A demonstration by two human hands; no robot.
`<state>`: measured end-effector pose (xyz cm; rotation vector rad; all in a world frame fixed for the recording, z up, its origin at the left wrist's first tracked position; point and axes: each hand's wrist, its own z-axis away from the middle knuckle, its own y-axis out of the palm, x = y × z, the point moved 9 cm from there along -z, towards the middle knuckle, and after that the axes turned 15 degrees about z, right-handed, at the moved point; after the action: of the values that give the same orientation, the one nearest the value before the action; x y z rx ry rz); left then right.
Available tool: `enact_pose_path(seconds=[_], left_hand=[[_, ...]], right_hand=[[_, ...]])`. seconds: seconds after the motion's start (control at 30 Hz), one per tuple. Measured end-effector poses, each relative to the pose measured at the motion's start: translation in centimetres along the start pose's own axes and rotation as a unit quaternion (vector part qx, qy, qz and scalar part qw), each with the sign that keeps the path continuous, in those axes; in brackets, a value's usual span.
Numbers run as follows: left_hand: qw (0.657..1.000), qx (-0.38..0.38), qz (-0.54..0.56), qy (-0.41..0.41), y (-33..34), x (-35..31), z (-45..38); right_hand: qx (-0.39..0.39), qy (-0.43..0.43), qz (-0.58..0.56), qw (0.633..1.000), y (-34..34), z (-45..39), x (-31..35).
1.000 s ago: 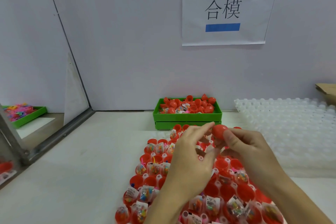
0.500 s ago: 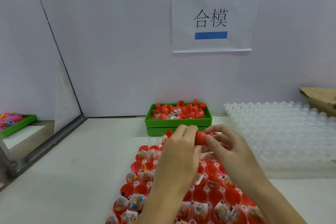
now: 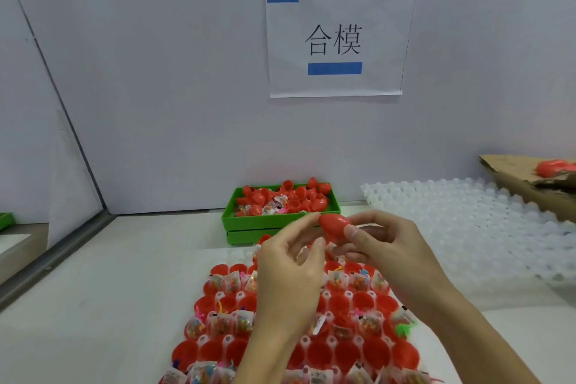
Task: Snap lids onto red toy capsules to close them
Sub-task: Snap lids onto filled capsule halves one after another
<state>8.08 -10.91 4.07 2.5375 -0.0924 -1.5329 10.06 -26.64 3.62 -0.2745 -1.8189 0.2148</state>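
Note:
A closed red egg-shaped capsule [image 3: 334, 223] lies sideways in the air, pinched by the thumb and fingers of my right hand [image 3: 389, 246]. My left hand [image 3: 290, 271] is just left of it with fingers parted; its index fingertip touches the capsule's left tip. Below both hands a white tray [image 3: 224, 346] holds rows of open red capsule halves [image 3: 346, 304], many with small bagged toys inside. A green bin [image 3: 274, 221] behind the hands is heaped with red lids [image 3: 311, 199].
A stack of empty white cell trays [image 3: 467, 227] lies to the right. A brown cardboard box [image 3: 523, 181] with red capsules in it sits at the far right. A metal-framed partition [image 3: 56, 252] bounds the left side; a paper sign hangs on the back wall.
The view has tilted up. The hands were pressed together on the capsule; now my left hand has loosened and my right hand holds the closed capsule, turned sideways.

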Motion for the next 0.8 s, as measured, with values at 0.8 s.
enact_pose_path(seconds=[0.8], left_hand=[[0.994,-0.049,0.037,-0.085,-1.0,2.8,0.6]], right_hand=[[-0.276,0.156,-0.196,0.928,-16.9,-12.2,-10.3]])
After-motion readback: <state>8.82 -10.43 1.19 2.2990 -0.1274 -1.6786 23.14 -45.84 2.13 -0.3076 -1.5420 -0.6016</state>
